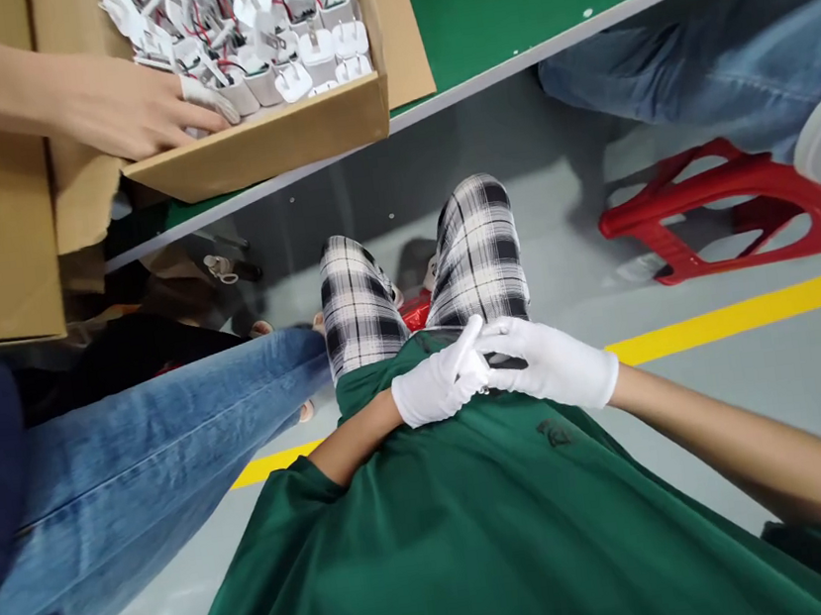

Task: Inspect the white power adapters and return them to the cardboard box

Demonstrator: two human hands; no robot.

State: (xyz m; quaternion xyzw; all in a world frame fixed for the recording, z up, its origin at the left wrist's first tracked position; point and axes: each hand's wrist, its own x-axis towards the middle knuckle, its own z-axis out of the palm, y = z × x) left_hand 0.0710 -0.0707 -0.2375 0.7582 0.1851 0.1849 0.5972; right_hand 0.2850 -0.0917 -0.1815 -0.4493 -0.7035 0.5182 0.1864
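Note:
Both my hands wear white gloves and meet in front of my green top point(438, 534), low over my lap. My left hand point(435, 382) has its thumb raised and its fingers curled together against the fingertips of the other hand. Coming from the right, my right hand point(556, 359) has its fingers stretched out, with a dark gap between them, touching the left one. I see no object in either hand, apart from a tiny shiny spot just below where the fingers meet. Checked trousers point(482, 249) cover my knees beyond the hands.
A cardboard box point(271, 150) full of white plug chargers point(315, 50) with red and black wires stands on the green table point(494, 13). A co-worker's hand point(124, 108) with covered fingertips reaches into it. Jeans-clad legs point(152, 459) are at left; a red stool point(728, 209) is at right.

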